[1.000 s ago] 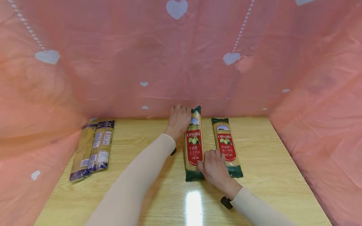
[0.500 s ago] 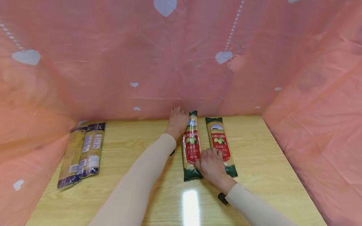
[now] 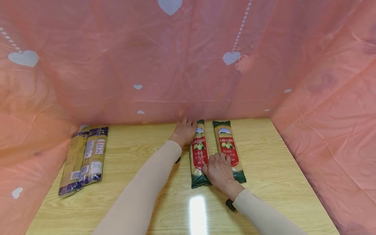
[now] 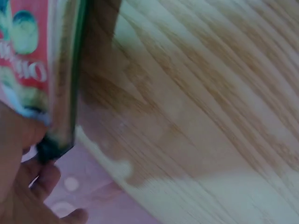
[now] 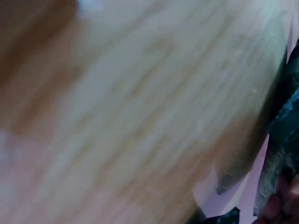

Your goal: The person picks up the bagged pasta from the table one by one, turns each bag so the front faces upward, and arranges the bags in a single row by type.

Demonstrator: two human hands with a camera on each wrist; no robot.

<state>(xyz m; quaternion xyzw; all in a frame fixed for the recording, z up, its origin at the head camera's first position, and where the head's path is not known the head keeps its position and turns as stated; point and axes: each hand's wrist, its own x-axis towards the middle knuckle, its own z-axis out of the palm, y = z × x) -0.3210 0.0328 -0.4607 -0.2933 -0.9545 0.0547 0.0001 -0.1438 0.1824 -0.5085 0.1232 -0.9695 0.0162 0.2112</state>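
Observation:
A red-labelled spaghetti pack [image 3: 199,156] with green ends lies lengthwise near the middle of the table. My left hand [image 3: 185,131] grips its far end from the left; in the left wrist view the thumb lies over the front of the pack [image 4: 58,84] and fingers show below its end. At the near right edge, my right hand [image 3: 220,171] holds the same pack, thumb on the label side; its other fingertips are hidden in the head view. Just to the right lies a matching spaghetti pack [image 3: 227,140], partly covered by the right hand.
Two purple-ended pasta packs [image 3: 95,153] lie side by side, touching, at the table's left. Pink cloth [image 3: 164,65] with hearts rises behind the wooden table [image 3: 273,182] and along both sides. Light glares off the near tabletop.
The far end of the held spaghetti pack has come down toward the table, and my left hand with it. The right hand keeps its hold. The head view has turned slightly right.

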